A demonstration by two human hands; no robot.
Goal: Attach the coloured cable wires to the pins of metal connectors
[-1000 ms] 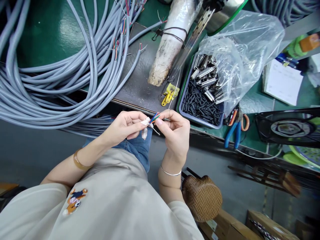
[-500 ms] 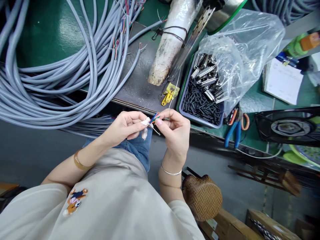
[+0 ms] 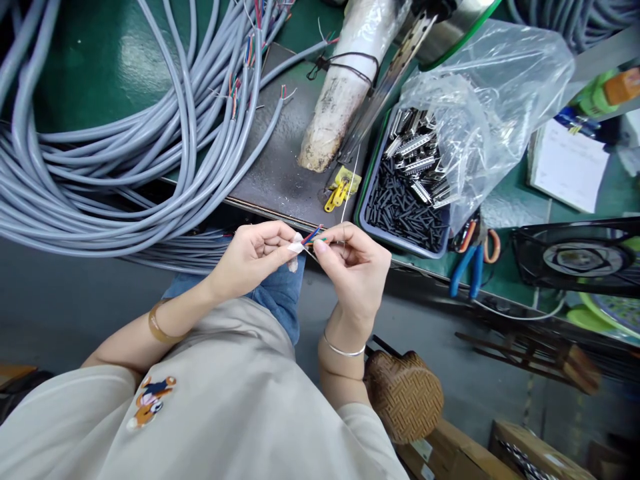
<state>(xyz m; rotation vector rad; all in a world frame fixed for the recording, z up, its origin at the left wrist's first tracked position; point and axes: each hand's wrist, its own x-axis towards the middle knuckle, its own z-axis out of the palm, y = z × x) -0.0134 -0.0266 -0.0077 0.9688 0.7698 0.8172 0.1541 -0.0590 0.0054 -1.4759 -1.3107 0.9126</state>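
Note:
Several thin coloured wires (image 3: 311, 236), blue, red and green among them, stretch between my two hands in front of the bench edge. My left hand (image 3: 260, 257) is closed in a pinch on them, with white wrapping on its fingertips. From the other side, my right hand (image 3: 353, 267) pinches the wires between thumb and forefinger. Fingers hide the wires' ends and where they lead. A thin pale strand (image 3: 345, 193) rises from near my right hand past a pair of small yellow-handled snips (image 3: 339, 193) on the dark board (image 3: 285, 180).
Grey cables (image 3: 150, 233) with stripped ends lie at left. A bin (image 3: 400, 248) at right holds metal connectors and black tubes under a plastic bag (image 3: 490, 100). Blue-handled pliers (image 3: 467, 267) and a black fan (image 3: 575, 257) sit beyond. A woven-top stool (image 3: 405, 397) stands below.
My right hand has shifted slightly right and turned a little. The wires are fanned out less between my fingertips, and the loose pale end below them shows less.

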